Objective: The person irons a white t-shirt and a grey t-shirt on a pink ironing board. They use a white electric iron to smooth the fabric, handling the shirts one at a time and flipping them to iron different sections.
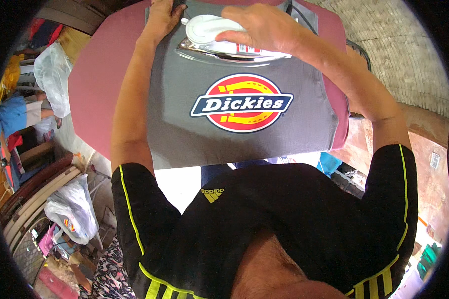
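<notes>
A grey garment (pixel 174 124) with a large round red, yellow and blue printed logo (pixel 242 103) lies spread over a maroon-covered board (pixel 97 84). My right hand (pixel 264 27) is wrapped round the handle of a white iron (pixel 199 31) with a shiny metal base. The iron rests on the garment just beyond the logo, its length running left to right. At the garment's far left edge, my left hand (pixel 160 19) lies with its thumb apart from the fingers. The picture's top edge cuts off part of those fingers.
A dark cord (pixel 304 19) runs behind my right hand. To the left hang and lie clear plastic bags (pixel 54 74), (pixel 75 214) among cluttered goods. A person in blue (pixel 10 117) is at the far left. A woven wall (pixel 399 50) stands at the right.
</notes>
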Motion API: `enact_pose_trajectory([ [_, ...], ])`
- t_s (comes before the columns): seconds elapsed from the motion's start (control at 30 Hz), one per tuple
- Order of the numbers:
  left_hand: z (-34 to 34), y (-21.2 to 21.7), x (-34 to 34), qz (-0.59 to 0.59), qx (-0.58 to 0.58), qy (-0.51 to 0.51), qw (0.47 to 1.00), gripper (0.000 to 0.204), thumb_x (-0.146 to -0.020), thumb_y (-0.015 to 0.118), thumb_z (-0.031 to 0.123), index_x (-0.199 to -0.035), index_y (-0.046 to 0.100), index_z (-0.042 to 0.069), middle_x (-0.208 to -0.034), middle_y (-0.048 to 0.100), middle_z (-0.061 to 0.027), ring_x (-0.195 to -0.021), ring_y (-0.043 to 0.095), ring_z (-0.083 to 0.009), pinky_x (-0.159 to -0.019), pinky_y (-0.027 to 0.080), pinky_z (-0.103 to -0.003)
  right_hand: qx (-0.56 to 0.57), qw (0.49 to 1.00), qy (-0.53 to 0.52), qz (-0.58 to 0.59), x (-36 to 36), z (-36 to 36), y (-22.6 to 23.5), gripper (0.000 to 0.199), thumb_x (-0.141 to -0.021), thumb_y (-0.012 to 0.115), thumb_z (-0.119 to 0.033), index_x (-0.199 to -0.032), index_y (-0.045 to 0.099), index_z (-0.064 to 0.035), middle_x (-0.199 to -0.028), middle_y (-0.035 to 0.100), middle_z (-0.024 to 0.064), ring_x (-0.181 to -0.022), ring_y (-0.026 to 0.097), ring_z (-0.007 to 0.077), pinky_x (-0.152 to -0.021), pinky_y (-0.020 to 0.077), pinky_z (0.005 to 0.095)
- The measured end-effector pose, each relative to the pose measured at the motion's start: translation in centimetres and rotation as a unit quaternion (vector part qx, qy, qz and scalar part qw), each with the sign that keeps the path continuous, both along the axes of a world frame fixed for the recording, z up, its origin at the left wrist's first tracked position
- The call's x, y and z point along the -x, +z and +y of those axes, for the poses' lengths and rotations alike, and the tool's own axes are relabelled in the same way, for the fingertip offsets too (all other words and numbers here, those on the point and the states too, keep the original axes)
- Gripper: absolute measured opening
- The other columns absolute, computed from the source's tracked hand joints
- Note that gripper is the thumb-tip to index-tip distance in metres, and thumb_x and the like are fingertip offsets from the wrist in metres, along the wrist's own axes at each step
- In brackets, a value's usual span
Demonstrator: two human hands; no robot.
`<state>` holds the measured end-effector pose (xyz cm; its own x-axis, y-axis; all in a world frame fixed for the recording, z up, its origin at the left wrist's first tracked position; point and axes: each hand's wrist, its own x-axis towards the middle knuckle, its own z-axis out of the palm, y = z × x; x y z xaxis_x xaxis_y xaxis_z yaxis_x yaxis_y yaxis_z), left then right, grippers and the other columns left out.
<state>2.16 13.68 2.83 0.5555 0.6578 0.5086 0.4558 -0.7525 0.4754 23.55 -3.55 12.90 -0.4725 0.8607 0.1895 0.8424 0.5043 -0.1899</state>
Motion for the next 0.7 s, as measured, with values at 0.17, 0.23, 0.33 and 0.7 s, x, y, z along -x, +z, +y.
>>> enact_pose_trajectory([
  [0.17, 3.5, -0.5, 2.2, 0.129, -0.071, 0.058, 0.987, 0.053, -0.093, 0.059, 0.050, -0.131, 0.059, 0.013, -0.131, 0.055, -0.0128, -0.125, 0.048, -0.0342, -0.103, 0.039, -0.048, 0.097, 0.994, -0.038, -0.015, -3.6, -1.6, 2.4, 0.038, -0.092, 0.065, -0.041, -0.103, 0.060, -0.0056, -0.077, 0.066, 0.0183, -0.073, 0.066, 0.0373, -0.066, 0.0511, 0.0436],
  [0.23, 3.6, 0.0, 1.9, 0.107, -0.048, 0.060, 0.991, 0.051, -0.094, 0.056, 0.051, -0.126, 0.063, 0.012, -0.124, 0.059, -0.0113, -0.119, 0.052, -0.0328, -0.099, 0.042, -0.046, 0.036, 0.997, -0.066, -0.017, -6.7, -3.6, 3.5, 0.039, -0.093, 0.063, -0.043, -0.107, 0.062, -0.0064, -0.073, 0.068, 0.0154, -0.073, 0.068, 0.0318, -0.068, 0.0529, 0.0411],
  [0.33, 4.1, -1.2, 1.0, -0.002, -0.081, 0.039, 0.996, 0.040, -0.090, 0.064, 0.044, -0.109, 0.070, 0.009, -0.103, 0.062, -0.0087, -0.101, 0.057, -0.0307, -0.087, 0.048, -0.041, 0.022, 0.981, -0.162, 0.102, -10.1, -5.3, 5.5, 0.038, -0.093, 0.063, -0.040, -0.108, 0.064, -0.0050, -0.079, 0.069, 0.0164, -0.074, 0.069, 0.0265, -0.068, 0.0521, 0.0384],
  [0.7, 3.8, -0.9, 1.4, 0.011, -0.104, 0.027, 0.994, 0.031, -0.088, 0.068, 0.033, -0.107, 0.070, 0.009, -0.103, 0.063, -0.0067, -0.097, 0.057, -0.0286, -0.079, 0.050, -0.039, 0.041, 0.990, -0.127, 0.052, -9.7, 1.4, 1.7, 0.041, -0.096, 0.060, -0.042, -0.110, 0.062, -0.0034, -0.084, 0.068, 0.0200, -0.074, 0.066, 0.0362, -0.067, 0.0512, 0.0418],
])
